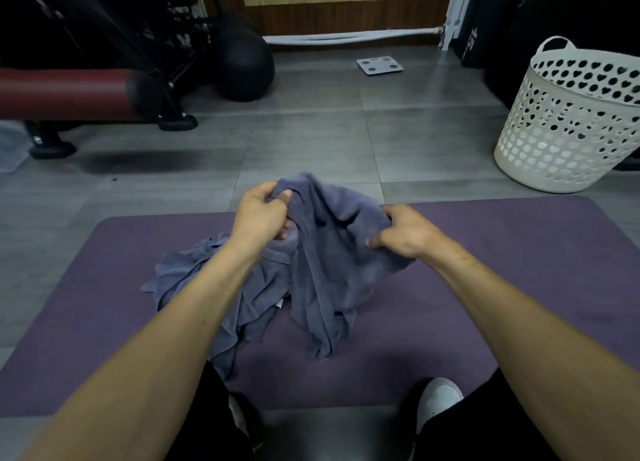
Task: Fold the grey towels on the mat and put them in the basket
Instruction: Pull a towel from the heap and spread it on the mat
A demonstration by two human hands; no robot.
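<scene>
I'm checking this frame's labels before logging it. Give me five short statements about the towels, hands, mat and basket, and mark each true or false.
1. Both hands grip the same grey towel. True: the left hand pinches its top and the right hand bunches its side.
2. The white basket stands on the purple mat. False: it stands on the grey floor beyond the mat's far right corner.
3. The held towel is neatly folded. False: it hangs crumpled and unfolded.
4. More grey cloth lies crumpled on the mat under the left forearm. True.
5. A folded towel rests on the basket's rim. False: none shows there.
</scene>
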